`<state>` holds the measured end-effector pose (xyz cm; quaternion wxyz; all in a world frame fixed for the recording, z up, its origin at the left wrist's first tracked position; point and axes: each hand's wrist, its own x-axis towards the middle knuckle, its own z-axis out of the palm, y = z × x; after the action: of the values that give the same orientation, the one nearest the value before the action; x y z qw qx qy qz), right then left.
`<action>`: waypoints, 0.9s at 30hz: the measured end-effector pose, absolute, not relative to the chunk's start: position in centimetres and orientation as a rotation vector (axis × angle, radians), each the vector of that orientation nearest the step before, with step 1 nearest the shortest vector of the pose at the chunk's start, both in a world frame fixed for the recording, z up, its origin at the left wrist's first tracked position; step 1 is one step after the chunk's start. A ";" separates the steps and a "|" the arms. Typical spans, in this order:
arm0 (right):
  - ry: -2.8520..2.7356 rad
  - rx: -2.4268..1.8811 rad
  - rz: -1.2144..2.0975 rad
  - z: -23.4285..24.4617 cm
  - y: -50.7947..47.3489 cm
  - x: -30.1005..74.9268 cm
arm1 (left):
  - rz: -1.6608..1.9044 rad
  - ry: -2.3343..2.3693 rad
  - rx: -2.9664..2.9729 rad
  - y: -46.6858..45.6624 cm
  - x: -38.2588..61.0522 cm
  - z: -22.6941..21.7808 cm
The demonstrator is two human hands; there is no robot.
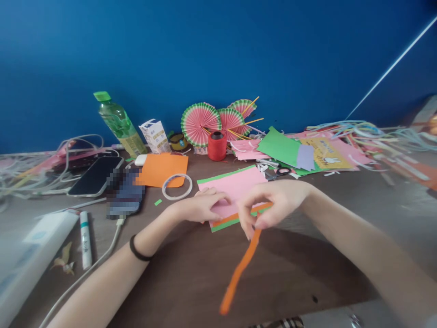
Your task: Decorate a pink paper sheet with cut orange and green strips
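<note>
My left hand (200, 206) lies flat on a pink paper sheet (235, 184) that has a green border and an orange strip along its near edge; its fingers are stretched out and pressing the sheet down. My right hand (269, 202) pinches the top of a long orange paper strip (239, 271) that hangs toward me from the sheet's near edge. A black band circles my left wrist.
A tape ring (176, 187), an orange sheet (163, 169), a red thread spool (217, 146), paper fans (201, 123), a green bottle (119, 124), a small carton (155, 135), phones (95, 176), a glue stick (85, 239), cables and loose coloured paper (300, 152) crowd the brown table (191, 278).
</note>
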<state>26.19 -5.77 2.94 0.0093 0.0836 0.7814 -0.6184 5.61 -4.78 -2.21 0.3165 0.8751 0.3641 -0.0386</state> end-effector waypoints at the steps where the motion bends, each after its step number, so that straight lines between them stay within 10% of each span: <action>1: 2.466 0.281 -2.027 2.9 -5.4 26.4 | -0.075 0.945 2.248 -4.6 5.4 -2.2; 12: 2.563 0.744 -2.593 -1.7 1.7 26.4 | 0.456 1.067 1.595 -1.5 2.5 -1.4; 27: 2.497 1.423 -2.090 -4.7 3.7 27.0 | 0.314 1.398 1.996 -0.4 1.6 -3.2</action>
<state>26.97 3.71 -4.66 -0.2046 0.3919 0.6878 -0.5758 1.63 -0.43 -3.17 0.3358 0.7651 0.5360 0.1205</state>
